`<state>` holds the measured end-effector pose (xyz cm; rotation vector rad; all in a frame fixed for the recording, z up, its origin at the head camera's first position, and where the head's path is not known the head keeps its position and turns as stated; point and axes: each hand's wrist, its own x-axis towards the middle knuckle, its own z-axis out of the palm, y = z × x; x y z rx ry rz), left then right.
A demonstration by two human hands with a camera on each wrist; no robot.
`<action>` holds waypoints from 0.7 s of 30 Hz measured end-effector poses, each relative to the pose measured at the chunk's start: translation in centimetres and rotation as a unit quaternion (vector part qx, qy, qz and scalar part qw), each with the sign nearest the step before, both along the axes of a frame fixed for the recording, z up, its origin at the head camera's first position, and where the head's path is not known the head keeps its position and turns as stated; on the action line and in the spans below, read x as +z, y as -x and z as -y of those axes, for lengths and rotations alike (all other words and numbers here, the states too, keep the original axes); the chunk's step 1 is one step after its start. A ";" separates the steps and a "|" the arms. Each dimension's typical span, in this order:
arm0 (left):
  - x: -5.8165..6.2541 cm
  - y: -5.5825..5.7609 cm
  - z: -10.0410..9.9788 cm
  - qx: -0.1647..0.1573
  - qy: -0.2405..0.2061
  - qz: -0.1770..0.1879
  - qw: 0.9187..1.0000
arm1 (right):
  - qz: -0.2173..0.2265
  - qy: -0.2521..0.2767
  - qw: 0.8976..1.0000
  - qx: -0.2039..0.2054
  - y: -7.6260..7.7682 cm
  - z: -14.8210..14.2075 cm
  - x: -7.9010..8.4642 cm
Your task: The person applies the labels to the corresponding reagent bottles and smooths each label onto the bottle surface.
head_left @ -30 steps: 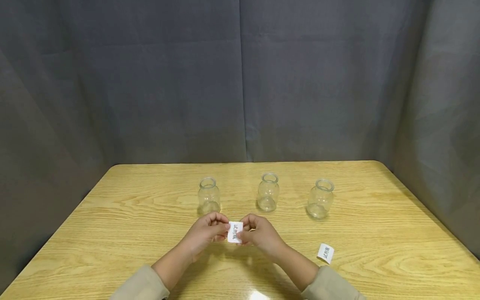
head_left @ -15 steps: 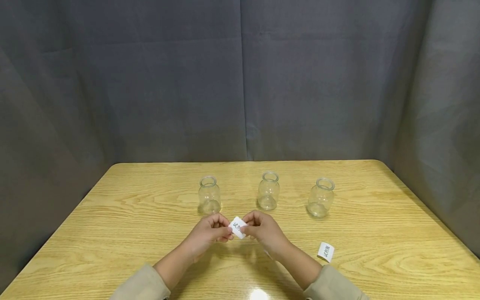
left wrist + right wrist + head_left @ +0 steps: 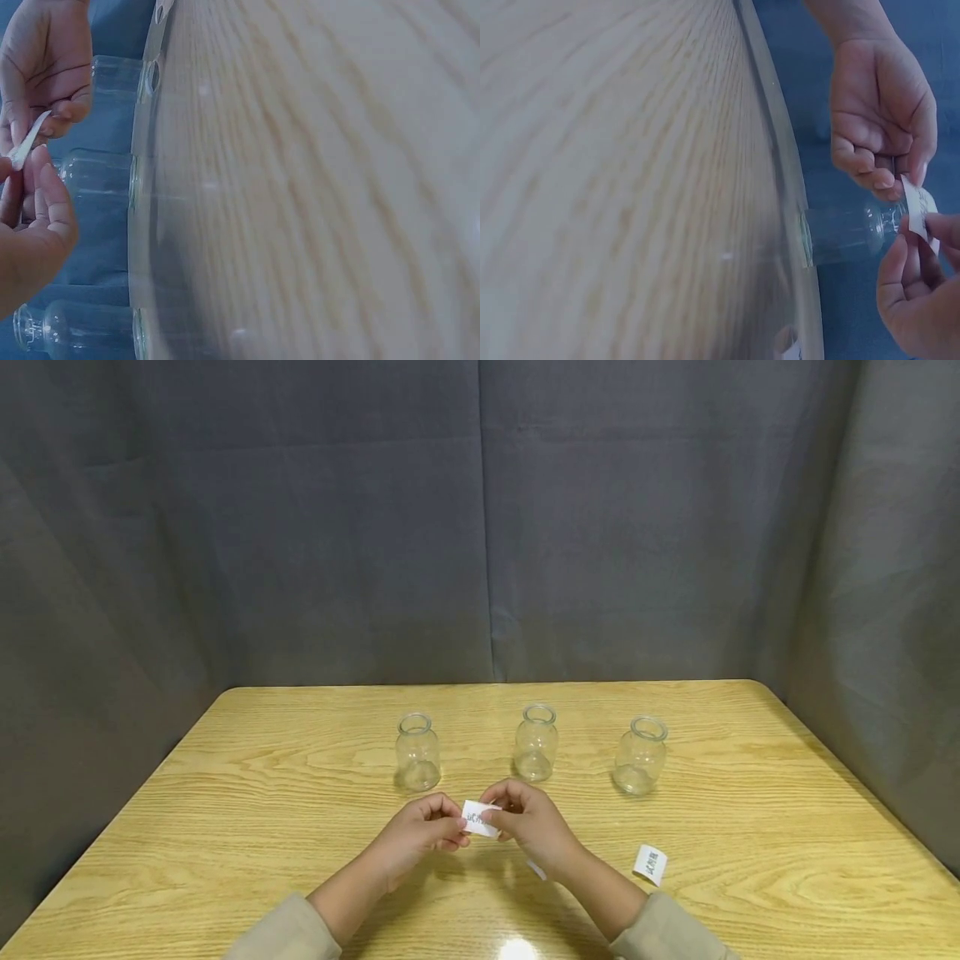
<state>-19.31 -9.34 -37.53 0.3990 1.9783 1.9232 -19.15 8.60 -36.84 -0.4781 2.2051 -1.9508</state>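
Observation:
A small white paper label (image 3: pixel 474 817) with dark handwritten characters is held up between the two hands, above the table. My left hand (image 3: pixel 412 837) pinches its left end between thumb and fingers. At the other end my right hand (image 3: pixel 534 828) pinches it, the thumb lying over part of the writing. The label (image 3: pixel 28 142) appears nearly edge-on in the left wrist view. In the right wrist view both hands meet at the label (image 3: pixel 921 211). Just beyond the hands stand three open glass jars, left (image 3: pixel 417 756), middle (image 3: pixel 536 747) and right (image 3: pixel 641 760).
Another white label (image 3: pixel 650 864) lies slightly curled on the wooden table (image 3: pixel 247 827), to the right of my right forearm. A white scrap (image 3: pixel 536 869) shows partly beside my right wrist, the rest hidden. Grey cloth (image 3: pixel 337 543) surrounds the table's back and sides.
Both hands turned the label from standing on end, through a slant, to lying nearly level lengthwise. The white scrap beside my right wrist has come into sight. The jars stayed put.

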 end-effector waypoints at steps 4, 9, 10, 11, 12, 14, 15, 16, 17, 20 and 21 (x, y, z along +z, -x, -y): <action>0.1 0.0 0.1 0.002 0.001 -0.001 1.000 | -0.006 -0.009 1.000 0.023 0.1 -0.3 0.0; 0.2 0.1 0.3 -0.007 0.001 0.006 1.000 | 0.003 -0.003 0.999 0.038 0.3 -0.5 -0.1; 0.2 0.1 0.4 -0.010 0.001 0.007 1.000 | 0.004 -0.001 0.999 0.043 0.3 -0.6 -0.1; 0.2 0.1 0.4 -0.013 0.001 0.008 1.000 | 0.005 -0.001 0.999 0.047 0.3 -0.6 -0.1; 0.2 0.1 0.5 -0.017 0.001 0.009 1.000 | 0.005 0.001 0.999 0.052 0.3 -0.6 -0.2; 0.2 0.1 0.6 -0.023 0.001 0.011 1.000 | 0.006 0.003 0.998 0.059 0.3 -0.7 -0.3; 0.2 0.1 0.6 -0.026 0.001 0.010 1.000 | 0.006 0.003 0.998 0.062 0.4 -0.7 -0.3; 0.2 0.1 0.6 -0.029 0.001 0.009 1.000 | 0.006 0.003 0.998 0.064 0.4 -0.7 -0.4; 0.2 0.1 0.7 -0.032 0.000 0.008 0.999 | 0.006 0.002 0.998 0.066 0.4 -0.8 -0.4; 0.2 0.0 0.8 -0.041 -0.001 0.005 0.999 | 0.014 0.004 0.997 0.070 0.5 -0.8 -0.5; 0.2 0.0 0.8 -0.043 -0.002 0.004 0.999 | 0.017 0.006 0.997 0.072 0.5 -0.8 -0.5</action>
